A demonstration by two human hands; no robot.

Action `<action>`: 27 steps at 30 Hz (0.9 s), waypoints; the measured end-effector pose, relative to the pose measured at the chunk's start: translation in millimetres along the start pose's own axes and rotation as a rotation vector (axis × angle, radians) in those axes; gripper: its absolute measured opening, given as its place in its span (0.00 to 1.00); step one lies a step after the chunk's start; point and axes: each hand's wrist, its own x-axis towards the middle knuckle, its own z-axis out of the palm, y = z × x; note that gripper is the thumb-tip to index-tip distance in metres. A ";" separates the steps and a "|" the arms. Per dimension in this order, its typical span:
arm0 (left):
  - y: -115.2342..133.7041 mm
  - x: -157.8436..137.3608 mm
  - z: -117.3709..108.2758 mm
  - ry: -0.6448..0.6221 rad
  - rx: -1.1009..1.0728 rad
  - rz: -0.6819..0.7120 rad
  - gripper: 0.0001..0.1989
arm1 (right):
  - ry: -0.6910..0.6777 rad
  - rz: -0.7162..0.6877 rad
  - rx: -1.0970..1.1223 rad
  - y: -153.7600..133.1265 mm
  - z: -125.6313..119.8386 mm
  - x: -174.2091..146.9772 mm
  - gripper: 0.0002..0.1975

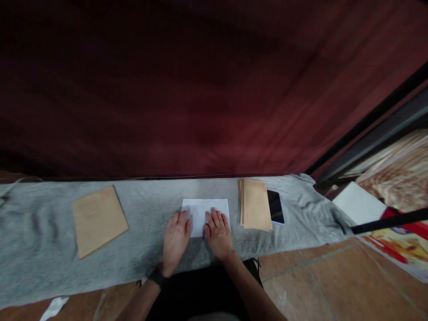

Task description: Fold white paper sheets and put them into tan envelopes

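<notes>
A white sheet of paper (pixel 200 211) lies flat on the grey cloth in front of me. My left hand (pixel 176 238), with a dark watch (pixel 157 276) on its wrist, rests at the paper's left edge, its fingers stretched forward and slightly blurred. On the right half of the same sheet my right hand (pixel 219 234) is pressed palm down, fingers apart. Several brown envelopes (pixel 257 205) form a small stack to the right. Partly under that stack sits a dark-screened phone (pixel 276 207). Farther left is a larger brown envelope or pile of envelopes (pixel 99 220), set at an angle.
Grey cloth (pixel 147 200) covers the long narrow surface. Behind it hangs a dark red curtain (pixel 200 111). Dark metal bars (pixel 371 133) and a colourful printed box (pixel 401 245) are at the right. A white scrap (pixel 55 307) lies on the tiled floor (pixel 321 276).
</notes>
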 end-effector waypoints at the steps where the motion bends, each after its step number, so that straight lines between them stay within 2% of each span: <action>1: 9.0 1.0 7.8 -0.001 -0.014 0.066 0.21 | -0.003 -0.004 0.001 0.2 0.4 -0.4 0.25; 4: 29.9 7.3 35.7 -0.006 -0.043 0.287 0.25 | -0.009 -0.040 -0.009 1.2 2.9 -0.8 0.28; 5: 33.0 9.7 44.0 0.003 -0.031 0.323 0.26 | -0.004 -0.048 -0.015 1.7 4.3 -0.8 0.28; 8: 28.6 14.5 57.8 0.012 0.033 0.347 0.28 | 0.037 -0.023 -0.029 3.5 9.0 -0.8 0.27; 11: 11.4 13.5 54.1 0.025 0.085 0.319 0.30 | 0.088 0.019 -0.034 5.9 11.7 -1.5 0.26; 16: -17.8 0.7 34.3 0.092 0.119 0.183 0.32 | 0.143 0.074 -0.037 11.9 8.9 -5.9 0.28; 20: -33.0 -9.7 24.4 0.141 0.040 0.101 0.31 | 0.167 0.116 -0.061 16.5 7.3 -10.3 0.30; 24: -37.7 -6.2 19.2 0.136 -0.208 -0.044 0.28 | 0.185 0.134 -0.094 17.3 8.4 -12.8 0.31; 27: -31.5 6.5 14.3 0.113 -0.495 -0.299 0.27 | 0.198 0.139 -0.088 16.0 8.7 -13.3 0.31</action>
